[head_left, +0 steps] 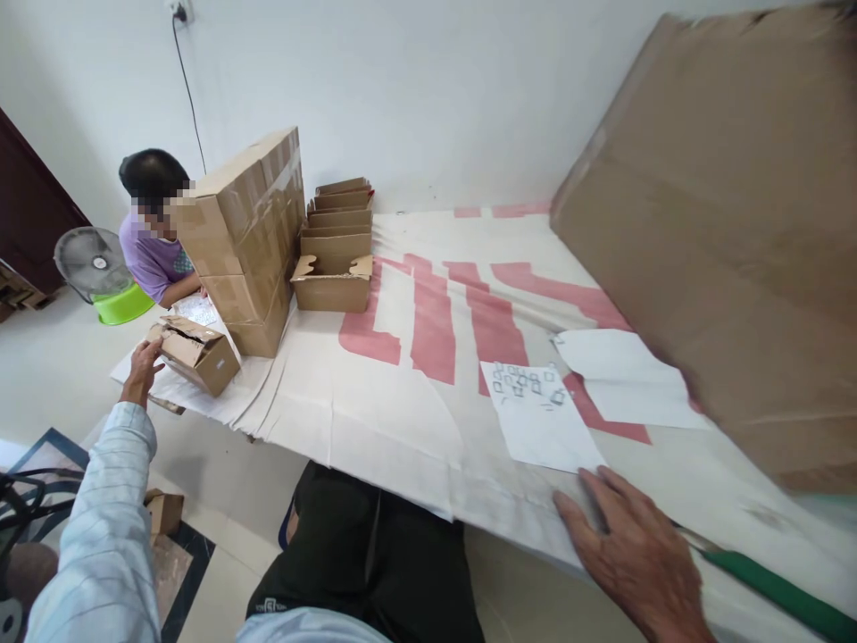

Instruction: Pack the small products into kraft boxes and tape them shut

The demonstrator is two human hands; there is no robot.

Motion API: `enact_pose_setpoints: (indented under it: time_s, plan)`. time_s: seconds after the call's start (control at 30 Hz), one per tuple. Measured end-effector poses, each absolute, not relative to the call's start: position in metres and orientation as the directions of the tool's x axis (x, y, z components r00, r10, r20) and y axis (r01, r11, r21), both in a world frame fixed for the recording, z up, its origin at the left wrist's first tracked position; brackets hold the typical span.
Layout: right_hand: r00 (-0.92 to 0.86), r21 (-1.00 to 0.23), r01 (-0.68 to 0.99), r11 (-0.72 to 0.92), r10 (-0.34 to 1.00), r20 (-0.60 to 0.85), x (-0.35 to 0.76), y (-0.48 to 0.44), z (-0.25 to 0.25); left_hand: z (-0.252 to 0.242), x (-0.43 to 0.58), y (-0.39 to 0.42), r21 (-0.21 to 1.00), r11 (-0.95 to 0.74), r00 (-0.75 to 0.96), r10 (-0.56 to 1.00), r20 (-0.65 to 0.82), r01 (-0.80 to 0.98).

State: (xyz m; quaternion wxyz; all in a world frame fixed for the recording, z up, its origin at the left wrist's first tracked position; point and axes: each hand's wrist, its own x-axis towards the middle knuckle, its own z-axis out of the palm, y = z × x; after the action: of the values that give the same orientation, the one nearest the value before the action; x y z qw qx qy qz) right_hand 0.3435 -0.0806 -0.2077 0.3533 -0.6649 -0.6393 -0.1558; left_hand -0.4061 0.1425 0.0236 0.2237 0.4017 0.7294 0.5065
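At the table's left end, a small cardboard box (212, 362) lies with its top flaps slightly parted. My left hand (140, 368) reaches out to it and has its thumb and fingers closed on the near left end. My right hand (636, 545) rests on the cloth at the near right, palm down with the fingers apart and nothing held. Just beyond its fingertips is a sheet of paper with small drawn squares (536, 411). A green-handled tool (777, 580) lies beside that hand, its far part hidden.
Stacked taped cartons (228, 241) stand beyond the small box, beside a row of open cardboard boxes (333, 290). A big cardboard carton (729, 214) fills the right side. Blank paper (629, 384) lies before it. A person in purple (151, 254) sits behind the stack, near a fan (94, 259).
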Motion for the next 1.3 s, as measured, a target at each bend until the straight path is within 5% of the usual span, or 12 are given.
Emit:
enact_pose_setpoints:
  time_s: [0.8, 1.3]
  plan:
    - [0.123, -0.221, 0.975, 0.022, 0.773, 0.622, 0.339, -0.084, -0.198, 0.005, -0.347, 0.125, 0.94, 0.147, -0.41, 0.912, -0.009, 0.307]
    - [0.155, -0.246, 0.969, 0.0, 0.778, 0.609, 0.337, -0.082, -0.196, -0.01, -0.2, 0.054, 0.913, 0.111, -0.108, 0.991, -0.074, 0.393]
